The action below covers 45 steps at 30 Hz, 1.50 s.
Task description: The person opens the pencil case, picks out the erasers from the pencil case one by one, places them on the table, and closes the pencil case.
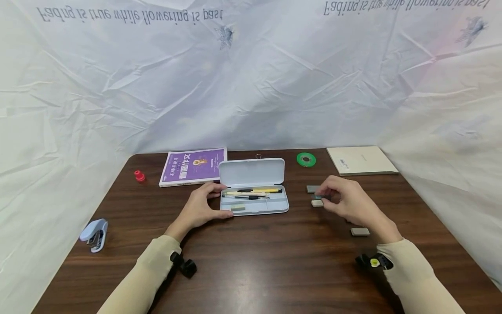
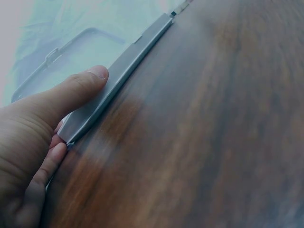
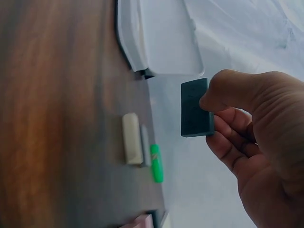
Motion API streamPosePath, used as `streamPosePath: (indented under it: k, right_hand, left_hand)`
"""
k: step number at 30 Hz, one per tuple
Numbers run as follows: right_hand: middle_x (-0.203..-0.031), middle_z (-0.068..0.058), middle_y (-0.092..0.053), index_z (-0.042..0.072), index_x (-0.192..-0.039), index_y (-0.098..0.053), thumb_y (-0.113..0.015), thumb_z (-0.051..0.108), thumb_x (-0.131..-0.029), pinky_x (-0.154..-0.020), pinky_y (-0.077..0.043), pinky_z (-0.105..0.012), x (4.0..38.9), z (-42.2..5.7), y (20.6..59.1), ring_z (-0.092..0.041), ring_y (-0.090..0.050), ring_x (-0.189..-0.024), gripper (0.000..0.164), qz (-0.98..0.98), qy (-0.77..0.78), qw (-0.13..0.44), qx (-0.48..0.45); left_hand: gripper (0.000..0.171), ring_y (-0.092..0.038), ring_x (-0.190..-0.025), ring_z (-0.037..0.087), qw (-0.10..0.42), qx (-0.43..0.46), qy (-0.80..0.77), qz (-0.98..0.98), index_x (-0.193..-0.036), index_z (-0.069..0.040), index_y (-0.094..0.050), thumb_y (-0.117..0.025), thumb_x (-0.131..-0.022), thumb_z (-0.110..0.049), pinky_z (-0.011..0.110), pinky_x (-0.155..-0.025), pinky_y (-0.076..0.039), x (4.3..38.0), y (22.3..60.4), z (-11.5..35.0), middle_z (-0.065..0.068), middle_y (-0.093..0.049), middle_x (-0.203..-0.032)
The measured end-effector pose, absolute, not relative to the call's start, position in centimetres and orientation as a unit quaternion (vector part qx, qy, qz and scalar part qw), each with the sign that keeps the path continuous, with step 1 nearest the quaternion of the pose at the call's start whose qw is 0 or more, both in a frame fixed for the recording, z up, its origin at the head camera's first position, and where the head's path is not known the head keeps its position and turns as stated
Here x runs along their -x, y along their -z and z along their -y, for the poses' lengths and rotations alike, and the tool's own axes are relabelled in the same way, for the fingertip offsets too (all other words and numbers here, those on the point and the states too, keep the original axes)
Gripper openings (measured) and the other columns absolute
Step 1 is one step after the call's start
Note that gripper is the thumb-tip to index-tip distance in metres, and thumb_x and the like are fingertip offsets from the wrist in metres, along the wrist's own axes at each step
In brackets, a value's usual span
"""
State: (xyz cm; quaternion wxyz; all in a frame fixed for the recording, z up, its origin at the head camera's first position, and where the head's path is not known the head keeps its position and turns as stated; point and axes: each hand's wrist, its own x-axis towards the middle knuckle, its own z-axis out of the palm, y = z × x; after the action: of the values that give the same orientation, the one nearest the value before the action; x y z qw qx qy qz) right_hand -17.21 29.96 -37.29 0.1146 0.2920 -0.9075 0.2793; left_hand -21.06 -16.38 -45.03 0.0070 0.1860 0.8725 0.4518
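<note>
A pale blue pencil case (image 1: 277, 206) lies with its lid raised on the brown table. Its tray holds several pens, including a yellow one (image 1: 266, 190) and a black one (image 1: 251, 197), plus a greenish-grey eraser (image 1: 237, 207) in the front compartment. My left hand (image 1: 201, 204) grips the case's left end, thumb along the front wall (image 2: 85, 92). To the right of the case, my right hand (image 1: 347, 198) pinches a dark green block-shaped eraser (image 3: 194, 109) between thumb and fingers. Near that hand lie a whitish eraser (image 1: 316, 203) and a grey one (image 1: 312, 189).
Another pale eraser (image 1: 360, 232) lies below my right hand. Along the back are a purple book (image 1: 196, 163), a green tape roll (image 1: 301, 157) and a cream notebook (image 1: 364, 159). On the left are a red stopper-like piece (image 1: 139, 175) and a light blue stapler (image 1: 94, 233).
</note>
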Motion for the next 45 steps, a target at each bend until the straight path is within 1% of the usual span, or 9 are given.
streamPosePath:
  k: [8,13,20,25,30,34,39,43,45]
  right_hand:
    - [-0.1,0.009,-0.07,0.02,-0.104,-0.078,-0.085,-0.01,-0.089,-0.071,-0.06,-0.027,16.6,-30.7,38.4,-0.007,-0.063,-0.085,0.034,0.924,-0.278,0.036,-0.261]
    - [-0.099,0.01,-0.069,0.021,-0.103,-0.077,-0.086,-0.008,-0.089,-0.072,-0.061,-0.027,16.5,-30.8,39.1,-0.006,-0.063,-0.086,0.034,0.926,-0.267,0.009,-0.268]
    - [-0.096,0.01,-0.066,0.025,-0.097,-0.075,-0.084,-0.007,-0.091,-0.069,-0.056,-0.025,16.2,-30.8,39.0,-0.008,-0.061,-0.082,0.034,0.923,-0.261,-0.059,-0.276]
    - [-0.098,0.011,-0.066,0.026,-0.098,-0.075,-0.084,-0.004,-0.093,-0.071,-0.056,-0.026,16.2,-30.8,38.7,-0.008,-0.061,-0.084,0.032,0.923,-0.257,-0.069,-0.278]
    - [-0.099,0.012,-0.069,0.025,-0.102,-0.077,-0.088,-0.002,-0.093,-0.071,-0.06,-0.029,16.2,-30.8,38.3,-0.007,-0.063,-0.085,0.03,0.921,-0.27,-0.052,-0.277]
    - [-0.101,0.009,-0.074,0.02,-0.108,-0.079,-0.089,-0.002,-0.092,-0.071,-0.064,-0.031,16.5,-30.4,37.9,-0.007,-0.067,-0.086,0.029,0.909,-0.305,0.011,-0.283]
    - [-0.109,0.007,-0.077,0.021,-0.113,-0.078,-0.09,-0.002,-0.092,-0.077,-0.066,-0.028,17.4,-29.1,37.1,-0.011,-0.072,-0.091,0.034,0.89,-0.336,0.083,-0.297]
    - [-0.116,0.005,-0.077,0.022,-0.121,-0.078,-0.09,0.0,-0.092,-0.081,-0.066,-0.026,18.1,-27.4,36.4,-0.014,-0.074,-0.096,0.039,0.886,-0.339,0.1,-0.3]
    - [-0.12,0.004,-0.076,0.021,-0.124,-0.077,-0.09,0.001,-0.092,-0.086,-0.067,-0.029,18.5,-26.4,36.2,-0.014,-0.074,-0.1,0.04,0.885,-0.341,0.099,-0.301]
  left_hand:
    - [0.083,-0.071,-0.13,0.024,0.001,-0.188,-0.449,-0.874,-0.141,-0.014,-0.072,-0.109,-0.072,-0.04,0.04,-0.116,-0.06,21.1,45.1,16.5,0.003,-0.069,-0.142]
    - [0.083,-0.072,-0.13,0.024,0.002,-0.187,-0.447,-0.875,-0.141,-0.015,-0.072,-0.109,-0.071,-0.041,0.04,-0.116,-0.06,21.1,45.1,16.4,0.003,-0.069,-0.142]
    - [0.083,-0.072,-0.129,0.024,0.001,-0.19,-0.449,-0.873,-0.141,-0.014,-0.072,-0.109,-0.071,-0.04,0.04,-0.115,-0.06,21.1,45.0,16.4,0.003,-0.069,-0.142]
    - [0.082,-0.072,-0.129,0.023,0.001,-0.192,-0.449,-0.873,-0.14,-0.014,-0.072,-0.109,-0.071,-0.039,0.039,-0.115,-0.06,21.1,45.0,16.4,0.003,-0.069,-0.142]
    - [0.082,-0.072,-0.128,0.023,0.001,-0.192,-0.45,-0.872,-0.14,-0.014,-0.072,-0.109,-0.071,-0.039,0.038,-0.115,-0.06,21.1,44.9,16.4,0.003,-0.069,-0.141]
    - [0.082,-0.072,-0.128,0.023,0.002,-0.191,-0.451,-0.872,-0.14,-0.014,-0.073,-0.109,-0.071,-0.04,0.038,-0.115,-0.06,21.0,44.9,16.3,0.003,-0.069,-0.141]
    - [0.083,-0.072,-0.128,0.023,0.001,-0.19,-0.448,-0.874,-0.14,-0.014,-0.072,-0.109,-0.071,-0.041,0.038,-0.115,-0.06,21.0,44.9,16.4,0.002,-0.069,-0.142]
    - [0.083,-0.072,-0.129,0.023,0.001,-0.191,-0.448,-0.873,-0.14,-0.014,-0.073,-0.109,-0.071,-0.041,0.037,-0.115,-0.06,21.1,44.9,16.4,0.002,-0.069,-0.142]
    - [0.083,-0.072,-0.13,0.023,0.001,-0.191,-0.449,-0.873,-0.14,-0.014,-0.072,-0.109,-0.071,-0.041,0.036,-0.115,-0.06,21.1,44.9,16.4,0.002,-0.069,-0.142]
